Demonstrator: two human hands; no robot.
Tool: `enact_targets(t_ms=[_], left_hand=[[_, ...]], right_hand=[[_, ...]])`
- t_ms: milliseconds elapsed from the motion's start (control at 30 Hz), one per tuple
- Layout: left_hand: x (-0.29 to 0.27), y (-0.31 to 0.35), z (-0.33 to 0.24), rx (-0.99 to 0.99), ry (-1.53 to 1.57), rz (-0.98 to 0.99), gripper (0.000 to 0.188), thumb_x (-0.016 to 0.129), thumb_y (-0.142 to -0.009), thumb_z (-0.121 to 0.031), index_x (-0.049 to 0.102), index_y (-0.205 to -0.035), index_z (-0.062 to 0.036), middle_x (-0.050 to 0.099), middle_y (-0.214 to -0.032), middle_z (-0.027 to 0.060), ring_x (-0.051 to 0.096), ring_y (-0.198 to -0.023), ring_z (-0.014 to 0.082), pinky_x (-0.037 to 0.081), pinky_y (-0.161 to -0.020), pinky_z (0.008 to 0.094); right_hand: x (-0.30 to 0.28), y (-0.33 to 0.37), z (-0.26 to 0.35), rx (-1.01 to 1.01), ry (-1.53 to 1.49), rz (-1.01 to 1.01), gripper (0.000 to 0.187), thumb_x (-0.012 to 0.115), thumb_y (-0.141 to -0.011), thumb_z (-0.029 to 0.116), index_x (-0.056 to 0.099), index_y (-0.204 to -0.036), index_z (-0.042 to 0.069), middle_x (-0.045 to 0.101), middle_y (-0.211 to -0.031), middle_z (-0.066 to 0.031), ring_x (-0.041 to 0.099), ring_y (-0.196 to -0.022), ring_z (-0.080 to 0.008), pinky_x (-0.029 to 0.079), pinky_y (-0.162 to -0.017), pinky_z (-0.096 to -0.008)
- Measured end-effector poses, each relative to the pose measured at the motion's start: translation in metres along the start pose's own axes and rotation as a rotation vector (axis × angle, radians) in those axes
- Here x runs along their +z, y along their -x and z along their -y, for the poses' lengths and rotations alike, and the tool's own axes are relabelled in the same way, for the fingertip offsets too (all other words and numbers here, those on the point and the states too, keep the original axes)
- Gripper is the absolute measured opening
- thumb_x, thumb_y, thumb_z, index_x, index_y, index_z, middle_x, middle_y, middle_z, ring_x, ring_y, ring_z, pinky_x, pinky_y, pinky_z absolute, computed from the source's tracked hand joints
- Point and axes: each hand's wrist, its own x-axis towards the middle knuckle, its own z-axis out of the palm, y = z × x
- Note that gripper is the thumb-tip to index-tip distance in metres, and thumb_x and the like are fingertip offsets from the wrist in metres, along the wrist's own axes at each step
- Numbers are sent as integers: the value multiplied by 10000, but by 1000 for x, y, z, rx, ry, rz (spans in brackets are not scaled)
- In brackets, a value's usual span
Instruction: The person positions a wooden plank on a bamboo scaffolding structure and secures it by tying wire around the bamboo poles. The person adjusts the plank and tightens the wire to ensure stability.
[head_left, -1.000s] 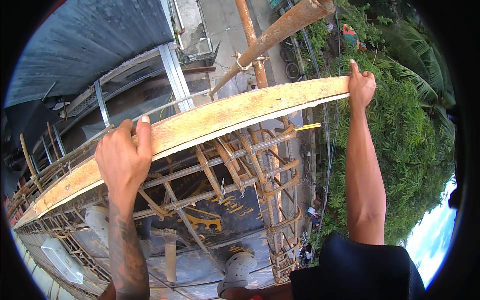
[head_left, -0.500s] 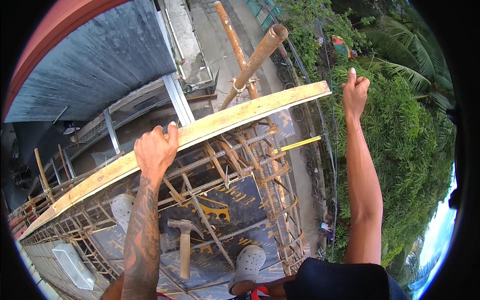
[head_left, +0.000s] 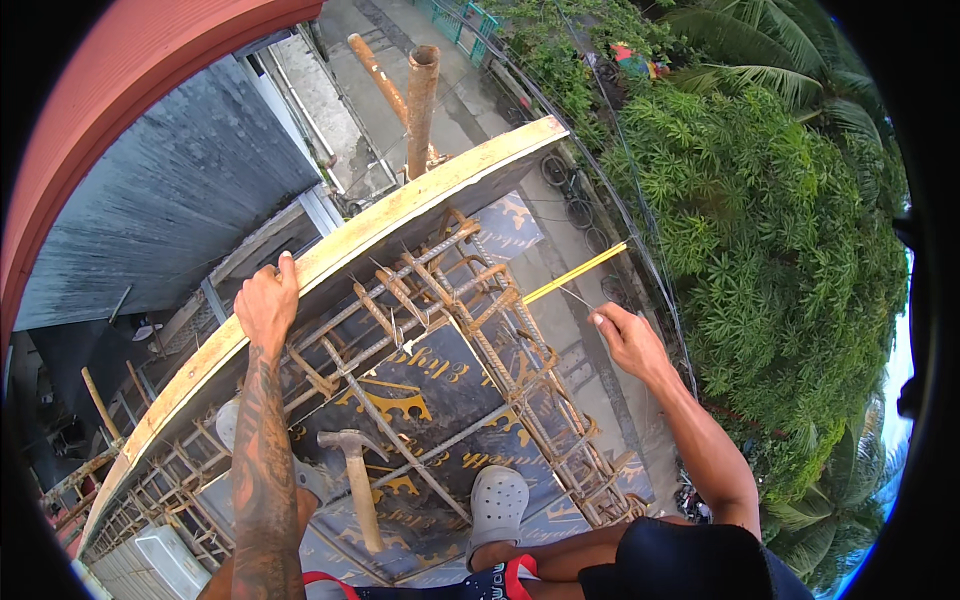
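Note:
My left hand [head_left: 267, 312] is closed over the top edge of a long wooden formwork board [head_left: 400, 207], its thumb along the top. My right hand [head_left: 633, 345] hangs beyond the rebar cage, fingers pinched on what looks like a thin wire or line [head_left: 578, 298], too fine to make out fully. Beside the wire, a pair of yellow strips [head_left: 575, 272] juts past the cage. Tied steel rebar [head_left: 440, 285] runs along the board's inner side. A claw hammer [head_left: 360, 490] with a wooden handle lies on dark printed plywood [head_left: 440, 385] between my feet.
My clog [head_left: 498, 500] rests on the plywood near the rebar column [head_left: 560, 420]. Rusty scaffold pipes [head_left: 422, 110] rise beyond the board. Cables [head_left: 640, 220] run past on the right, above a street far below. A clear plastic container [head_left: 170, 562] sits at lower left.
My right hand has come down and left, from beyond the board's far end to near the yellow strips. My left hand stays on the board. The whole view has shifted.

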Motion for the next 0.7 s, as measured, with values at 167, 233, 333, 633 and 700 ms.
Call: enact_targets(t_ms=[167,233,333,633,700], left_hand=[[0,0,1,41,18,-3,661,468,-984,-546,770,-866,30,702,-869,324,696,-878,500,522,-857,548],[0,2,1,32,6,-17,654,470,-986,-548,774,-857,16,699,-868,327,697,-868,494,523,-847,545],[-1,3,0,80,23,-88,665,458,-987,-551,777,-870,22,701,-908,333,697,-900,495,523,-887,546],[2,0,4,34,-15,45,692,459,-966,-584,781,-943,28,710,-934,333,692,-939,513,521,-904,556],[1,2,3,47,5,-21,690,449,-974,-574,779,-945,31,709,-935,331,691,-935,514,522,-901,553]], right_hand=[[-7,-4,-10,-21,-74,-221,247,546,-1056,251,614,-1165,41,660,-785,-172,670,-753,-347,490,-708,-462],[-5,-13,-4,27,-145,-327,233,542,-1055,237,546,-1189,48,643,-763,-189,677,-746,-352,488,-700,-467],[-5,-26,6,-117,-189,-451,214,526,-1063,233,538,-1160,43,639,-754,-186,675,-732,-345,482,-681,-459],[-10,-8,21,-191,-196,-318,190,574,-1038,208,653,-1123,57,500,-615,-77,467,-576,-174,384,-574,-381],[-13,-7,19,-145,-187,-335,202,579,-1025,200,671,-1129,54,598,-661,-100,534,-585,-198,412,-586,-400]])
